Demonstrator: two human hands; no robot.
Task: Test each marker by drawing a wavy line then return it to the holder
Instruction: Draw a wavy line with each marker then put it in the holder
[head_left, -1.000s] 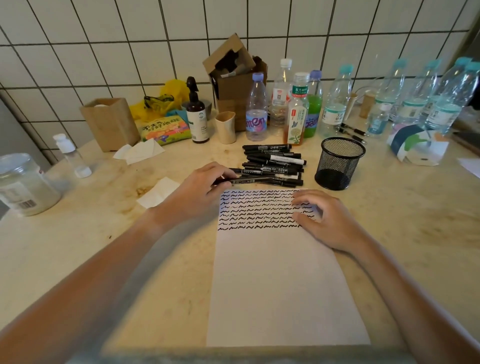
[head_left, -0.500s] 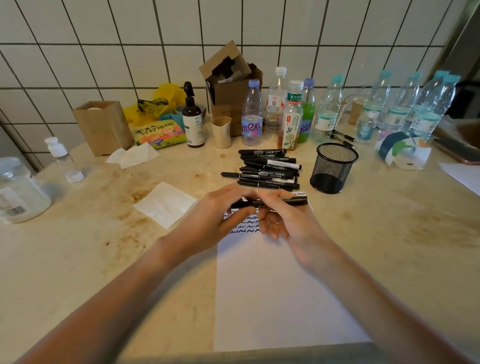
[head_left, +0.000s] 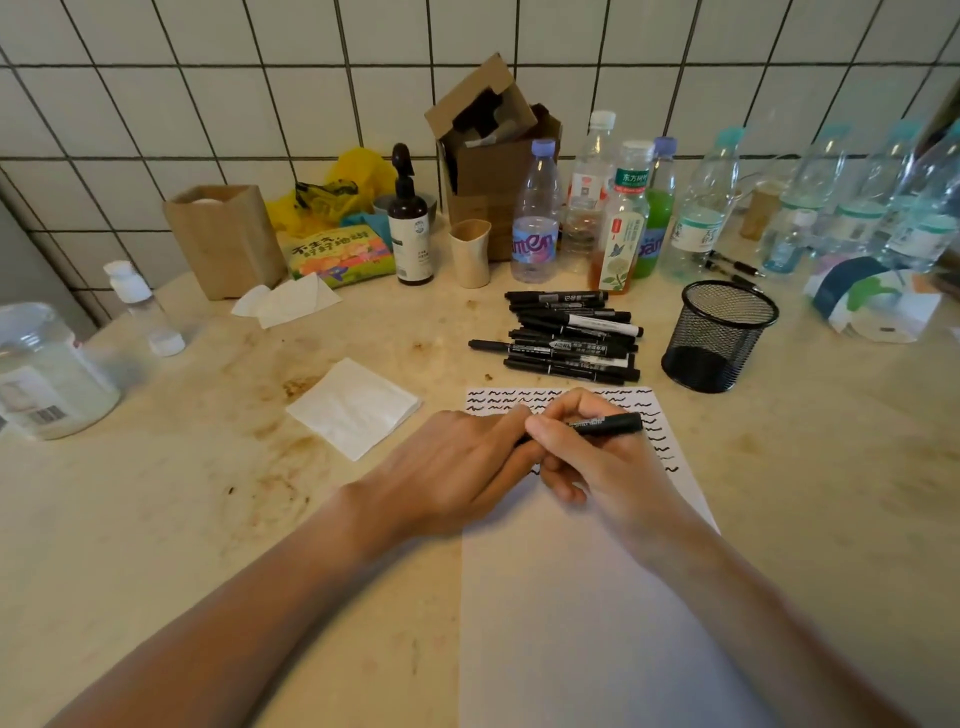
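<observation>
Over top of paper (head_left: 571, 597), marker (head_left: 608, 423) held level, both hands on it. Right hand (head_left: 597, 462) wraps barrel; left hand (head_left: 457, 467) pinches left end, likely cap. Step, by my guess: uncapping before next wavy line. Next move calls for straight pull, then tip down onto blank paper below existing squiggles. Marker pile (head_left: 566, 335) just beyond sheet; mesh holder (head_left: 719, 338) to right, empty, near. Napkin (head_left: 353, 405) lies left, bottles crowd back edge.

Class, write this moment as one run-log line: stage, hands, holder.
stage: marker picked, not yet drawing | hands: right hand and left hand both grip it over paper | holder: no markers visible
</observation>
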